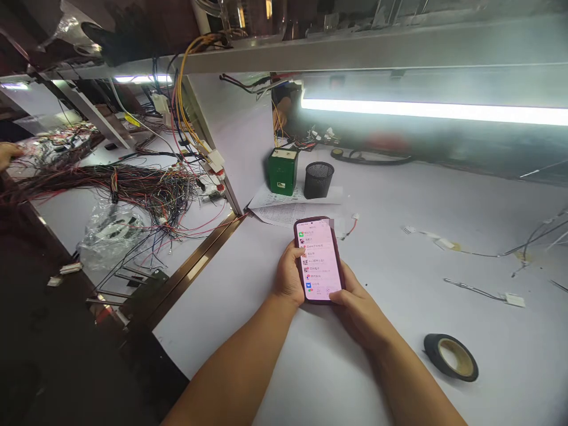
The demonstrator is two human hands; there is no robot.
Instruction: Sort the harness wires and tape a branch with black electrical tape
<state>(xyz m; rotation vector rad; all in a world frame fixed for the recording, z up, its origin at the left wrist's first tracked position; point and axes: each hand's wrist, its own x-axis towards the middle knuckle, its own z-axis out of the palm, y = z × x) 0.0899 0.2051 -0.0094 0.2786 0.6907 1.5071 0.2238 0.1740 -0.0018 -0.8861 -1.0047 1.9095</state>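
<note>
A smartphone (323,263) in a dark case is held upright over the white table, its lit screen showing a list with small icons. My left hand (289,275) grips its left edge, with the thumb over the side of the screen. On the lower right corner, my right hand (355,302) is closed around the phone, thumb tip at the bottom of the screen. The fingers of both hands behind the phone are hidden. Just beyond the phone lie printed sheets of paper (284,210) and a short cable with a white connector (355,218).
Behind stand a green box (283,171) and a black mesh cup (318,180). Right lie a black tape roll (451,357) and wires with a white connector (515,300). A lamp (435,111) hangs under the shelf. Left are wire bundles (128,183) and another person's hand (9,154).
</note>
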